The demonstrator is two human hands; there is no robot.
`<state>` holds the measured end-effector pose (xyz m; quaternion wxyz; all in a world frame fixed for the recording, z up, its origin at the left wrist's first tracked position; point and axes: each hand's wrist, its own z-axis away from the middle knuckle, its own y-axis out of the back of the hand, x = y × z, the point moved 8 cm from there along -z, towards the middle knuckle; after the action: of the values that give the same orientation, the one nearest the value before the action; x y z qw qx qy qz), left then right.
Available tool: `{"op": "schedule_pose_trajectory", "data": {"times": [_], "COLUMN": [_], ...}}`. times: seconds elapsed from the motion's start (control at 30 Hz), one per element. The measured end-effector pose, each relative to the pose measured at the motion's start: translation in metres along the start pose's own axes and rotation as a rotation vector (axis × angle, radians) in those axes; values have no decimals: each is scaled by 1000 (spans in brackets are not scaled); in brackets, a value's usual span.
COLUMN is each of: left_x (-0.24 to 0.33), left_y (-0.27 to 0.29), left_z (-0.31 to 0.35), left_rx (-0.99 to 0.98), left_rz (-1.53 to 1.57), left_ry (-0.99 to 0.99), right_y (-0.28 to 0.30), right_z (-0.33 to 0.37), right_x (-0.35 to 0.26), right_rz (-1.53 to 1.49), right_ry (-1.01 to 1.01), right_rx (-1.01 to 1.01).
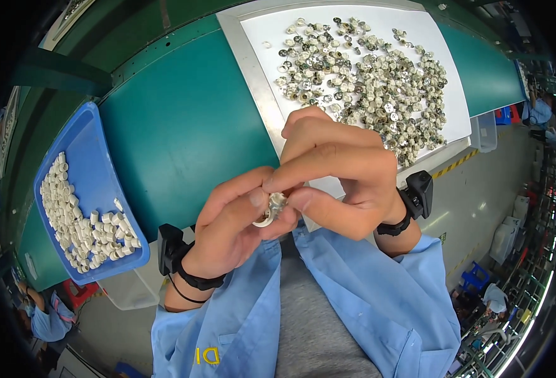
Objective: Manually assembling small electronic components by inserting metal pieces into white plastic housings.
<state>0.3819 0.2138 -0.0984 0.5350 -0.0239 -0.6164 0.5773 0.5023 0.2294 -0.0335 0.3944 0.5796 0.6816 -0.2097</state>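
Seen from the head camera, looking down, a person's two bare hands meet at the middle, in front of the chest. The left hand point(230, 217) is curled, its thumb and fingers pinching a small white ring-shaped part point(264, 222) with a shiny, partly see-through piece point(278, 201) at its upper right side. The right hand point(347, 173) reaches in from the other side, forefinger and thumb bent around that shiny piece; whether they grip it or only touch it cannot be told. Both wrists wear black straps carrying small black devices point(420, 194). The sleeves belong to a light blue jacket point(378, 296), open over a grey shirt point(315, 334). Beyond the hands runs a green work surface point(183, 120). On its left lies a blue tray point(111, 170) bearing many short white cylinders point(60, 195), gathered along its left side and near end. Toward the upper right, a white board point(262, 44) with a metal frame bears a broad scatter of small pale, clear and dark metallic parts point(378, 82). A clear plastic bin point(130, 290) stands below the tray. At the lower left is a co-worker in blue point(51, 321); at the right, a blue stool point(475, 277) stands on the grey floor point(454, 208).
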Motion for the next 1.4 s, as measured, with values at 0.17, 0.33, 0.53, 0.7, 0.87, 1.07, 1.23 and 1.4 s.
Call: {"op": "schedule_pose_trajectory", "data": {"times": [0.17,0.33,0.53,0.7,0.87,1.07,1.23,1.4], "left_x": [1,-3,-11,-12,-7,-3,4,23], "left_y": [-4,-1,-5,-1,-6,-9,-5,3], "left_z": [-7,-9,-13,-10,-9,-3,-2,2], "left_rx": [-161,-93,-148,-99,-149,-157,-127,-58], "left_rz": [-62,98,299,237,251,124,-23,-311], "left_ry": [-108,-26,65,90,72,116,-31,-249], "right_y": [1,6,9,8,10,7,15,25], "right_z": [-5,-2,-1,-10,-13,-12,-9,-6], "right_x": [-1,0,8,5,-3,-5,-5,-5], "right_rz": [-18,-24,-57,-77,20,-50,27,84], "right_ry": [-31,50,-8,-111,-65,12,20,18], "right_rx": [7,-21,45,-18,-101,-68,-2,28]}}
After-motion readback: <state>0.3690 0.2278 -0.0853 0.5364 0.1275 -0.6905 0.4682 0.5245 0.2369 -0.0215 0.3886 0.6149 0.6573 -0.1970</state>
